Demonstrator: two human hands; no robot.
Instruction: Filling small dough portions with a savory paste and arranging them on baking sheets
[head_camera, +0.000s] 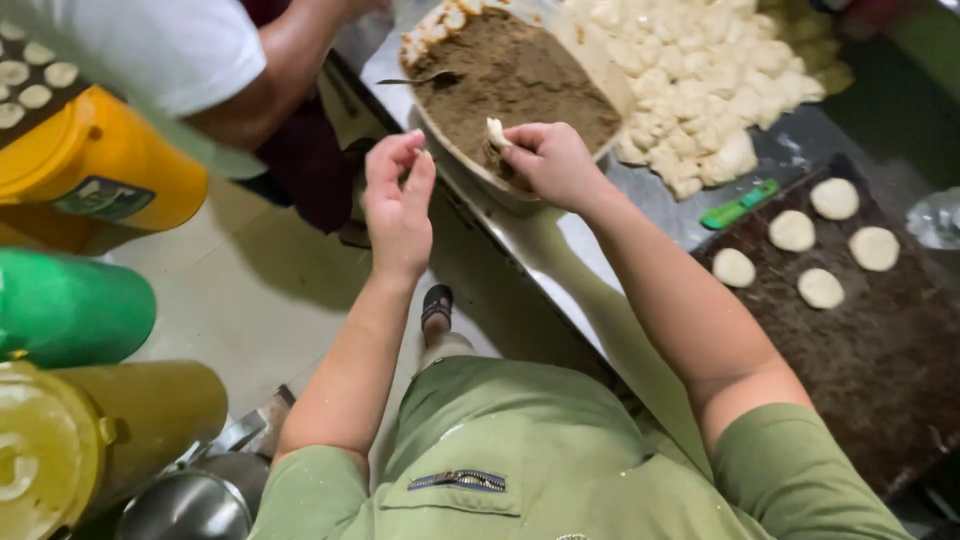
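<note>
Pinching a small dough piece (496, 133) between thumb and fingers, the right hand (553, 163) rests on the near rim of the bowl (440, 135), curled closed around the piece so that only its pale tip shows above the knuckles. Just left of it, clear of the bowl, the left hand (398, 205) hovers with fingers drawn loosely together and thumb meeting the fingertips; it seems to hold nothing, though a scrap hidden in the pinch cannot be ruled out.

Inside the bowl, just beyond the right hand, lies brown filling (515, 80) with a spoon (425, 78) resting on it, to the left and a little beyond.

Well to the right of the grip, a dark tray (870, 350) carries five flattened rounds (793, 231), with most of its surface still bare. A green tool (738, 209) lies between tray and bowl. Farther off, beyond the bowl, a large heap of uncut-looking dough lumps (700, 80) waits. By this showing the work seems early: few rounds laid, much dough and filling left.

Another person's arm (270, 75) reaches in at far left.
</note>
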